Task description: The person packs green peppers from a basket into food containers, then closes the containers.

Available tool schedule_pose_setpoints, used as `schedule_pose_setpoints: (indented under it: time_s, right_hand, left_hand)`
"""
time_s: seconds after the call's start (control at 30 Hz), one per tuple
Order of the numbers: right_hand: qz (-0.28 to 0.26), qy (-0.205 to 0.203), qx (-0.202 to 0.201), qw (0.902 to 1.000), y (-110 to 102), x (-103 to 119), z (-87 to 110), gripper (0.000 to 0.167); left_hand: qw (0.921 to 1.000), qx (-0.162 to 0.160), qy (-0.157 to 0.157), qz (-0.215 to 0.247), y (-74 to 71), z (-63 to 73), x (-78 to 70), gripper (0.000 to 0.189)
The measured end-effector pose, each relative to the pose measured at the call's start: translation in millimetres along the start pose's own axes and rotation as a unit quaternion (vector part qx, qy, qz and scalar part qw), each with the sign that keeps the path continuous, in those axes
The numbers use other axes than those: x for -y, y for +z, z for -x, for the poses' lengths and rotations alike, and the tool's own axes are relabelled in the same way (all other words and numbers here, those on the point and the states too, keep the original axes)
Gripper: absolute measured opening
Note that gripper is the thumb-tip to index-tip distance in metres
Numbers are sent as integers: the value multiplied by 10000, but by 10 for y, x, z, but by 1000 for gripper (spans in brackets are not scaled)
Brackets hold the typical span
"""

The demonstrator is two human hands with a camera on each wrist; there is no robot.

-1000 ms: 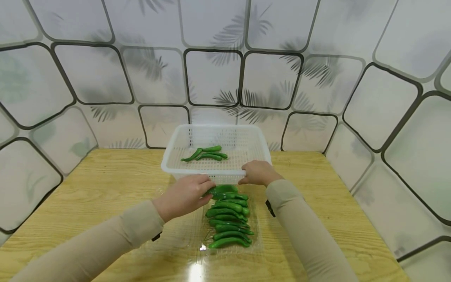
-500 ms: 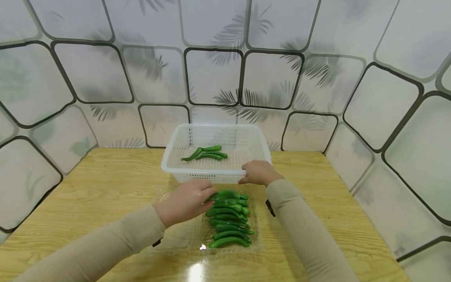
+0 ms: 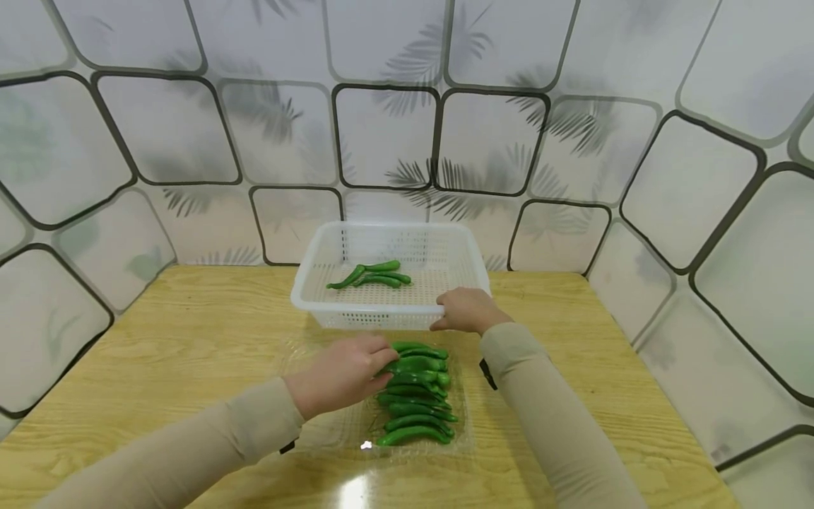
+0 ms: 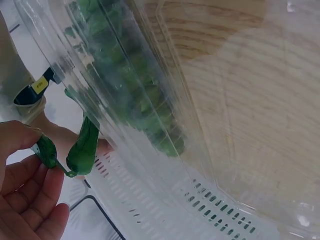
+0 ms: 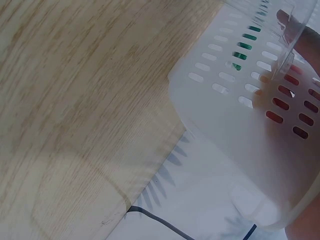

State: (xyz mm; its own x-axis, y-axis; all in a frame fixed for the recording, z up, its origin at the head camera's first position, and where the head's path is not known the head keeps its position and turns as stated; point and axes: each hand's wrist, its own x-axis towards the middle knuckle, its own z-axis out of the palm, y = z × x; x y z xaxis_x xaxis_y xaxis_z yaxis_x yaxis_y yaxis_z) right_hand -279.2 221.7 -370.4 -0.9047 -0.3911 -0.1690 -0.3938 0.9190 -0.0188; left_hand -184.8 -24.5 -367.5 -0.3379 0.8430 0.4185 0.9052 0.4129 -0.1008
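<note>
In the head view my left hand (image 3: 346,371) is over the left ends of the upper green chili peppers (image 3: 416,410), lined up in a row in a clear plastic box (image 3: 467,431). In the left wrist view its thumb and fingers pinch a green chili pepper (image 4: 46,151) near the stem; a second pepper (image 4: 84,147) hangs just beside it. My right hand (image 3: 467,311) grips the front rim of a white perforated basket (image 3: 375,309), thumb outside and fingers over the edge. A few green peppers (image 3: 375,281) lie inside this basket, towards the left.
The box's clear lid (image 3: 324,431) lies folded out to the left, under my left forearm. Behind the basket, the wooden table (image 3: 210,318) meets a patterned wall (image 3: 388,141), which also rises on both sides.
My left hand has come down from beside the basket's front edge, towards me along the pepper row, and the upper peppers have shifted. My right hand and the basket stay put.
</note>
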Motion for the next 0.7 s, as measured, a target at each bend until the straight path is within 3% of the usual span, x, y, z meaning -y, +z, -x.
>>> schedule_pose_setpoints:
  time_s: [0.43,0.7]
  right_hand:
    - [31,-33,-35,10000,-4,-3,4,32]
    - [-15,-57,-40,10000,-7,-2,10,32]
  left_hand:
    - [9999,118,28,-42,51,-7,-66,22]
    - [10000,2,87,-45,98,-15,-87,22]
